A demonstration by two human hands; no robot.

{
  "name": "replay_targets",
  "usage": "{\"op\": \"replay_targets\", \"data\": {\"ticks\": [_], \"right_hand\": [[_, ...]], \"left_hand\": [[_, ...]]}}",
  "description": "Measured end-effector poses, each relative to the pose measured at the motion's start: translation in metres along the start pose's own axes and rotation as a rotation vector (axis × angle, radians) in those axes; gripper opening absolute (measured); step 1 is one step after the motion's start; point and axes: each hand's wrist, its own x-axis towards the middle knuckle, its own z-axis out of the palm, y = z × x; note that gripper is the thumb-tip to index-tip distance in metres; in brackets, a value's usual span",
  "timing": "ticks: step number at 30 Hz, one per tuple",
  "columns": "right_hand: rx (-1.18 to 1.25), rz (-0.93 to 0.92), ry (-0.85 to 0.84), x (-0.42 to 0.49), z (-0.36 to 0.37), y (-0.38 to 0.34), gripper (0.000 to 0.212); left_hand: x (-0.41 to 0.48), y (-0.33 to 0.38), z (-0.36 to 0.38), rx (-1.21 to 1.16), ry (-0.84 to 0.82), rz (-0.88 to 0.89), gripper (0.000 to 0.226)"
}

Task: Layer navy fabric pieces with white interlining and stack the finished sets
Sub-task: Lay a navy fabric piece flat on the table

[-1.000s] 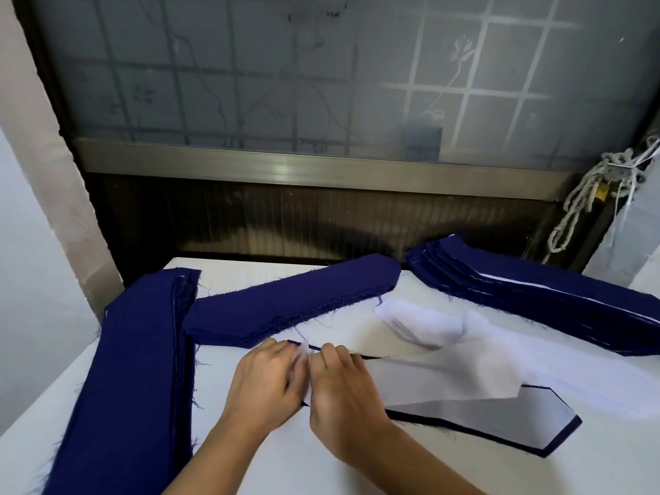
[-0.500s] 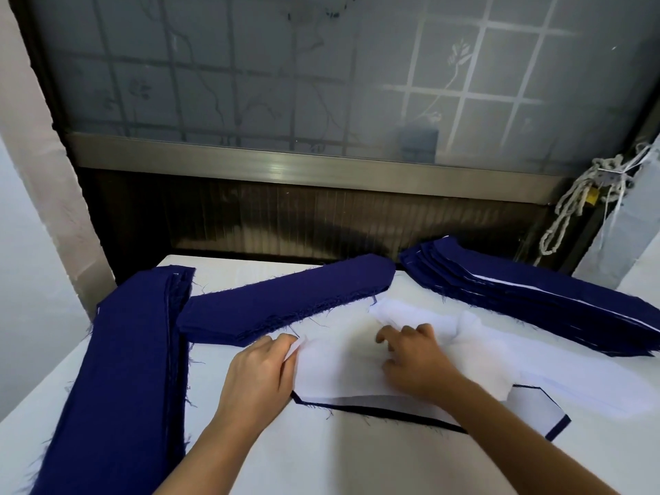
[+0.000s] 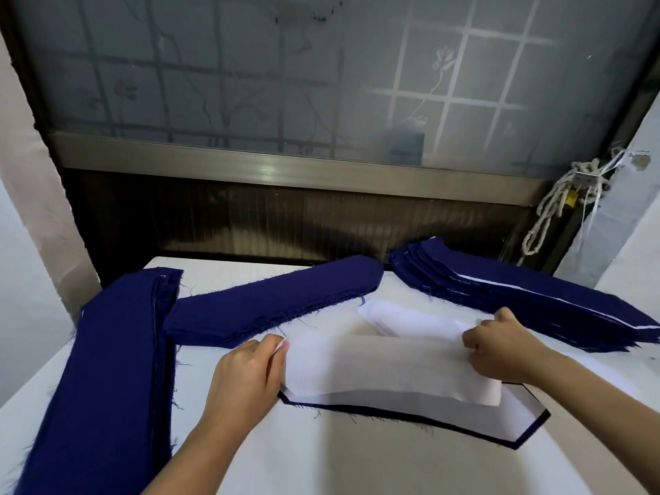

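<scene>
White-topped table (image 3: 357, 459): a tall navy stack (image 3: 107, 369) runs along its left side from front to back, and a second navy stack (image 3: 271, 301) lies slanted across the back middle, its near end just beside the first, frayed threads along its edges. At back right lies a fanned stack of layered sets (image 3: 518, 298), navy with thin white edges showing between layers. In the centre sits a small pile of white interlining (image 3: 403, 319); nearer the front lies a single navy piece (image 3: 464, 419) covered in white with only its dark border showing, and a white strip (image 3: 385, 366) overlaps its far edge.
</scene>
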Motion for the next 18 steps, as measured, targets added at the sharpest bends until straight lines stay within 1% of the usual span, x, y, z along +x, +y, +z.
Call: {"op": "replay_targets", "data": {"ticks": [2,5,7,9,11,12,13,15,18], "right_hand": [[0.064,0.047,-0.033,-0.002,0.001,0.008,0.015],[0.231,0.074,-0.004,-0.006,-0.004,0.014,0.016],[0.358,0.085,0.048,-0.011,-0.010,0.017,0.022],[0.554,0.123,0.129,-0.018,-0.015,0.021,0.028],[0.767,0.158,0.205,-0.028,-0.020,0.024,0.029],[0.836,0.167,0.233,-0.034,-0.022,0.025,0.027],[0.865,0.168,0.255,-0.038,-0.024,0.025,0.023],[0.849,0.183,0.296,-0.046,-0.023,0.024,0.015],[0.689,0.221,0.391,-0.055,-0.014,0.025,0.017]], "left_hand": [[0.000,-0.002,0.002,0.015,-0.005,0.013,0.037],[0.000,-0.003,0.001,0.030,0.006,0.014,0.037],[0.000,-0.002,-0.001,0.025,0.028,-0.017,0.036],[0.001,-0.001,-0.004,0.012,0.056,-0.084,0.039],[0.002,0.000,-0.006,-0.013,0.085,-0.165,0.043],[0.002,0.001,-0.007,-0.031,0.094,-0.197,0.043],[0.002,0.001,-0.007,-0.048,0.097,-0.226,0.043],[0.002,0.001,-0.008,-0.065,0.088,-0.273,0.042],[0.002,0.000,-0.007,-0.075,0.065,-0.280,0.038]]}}
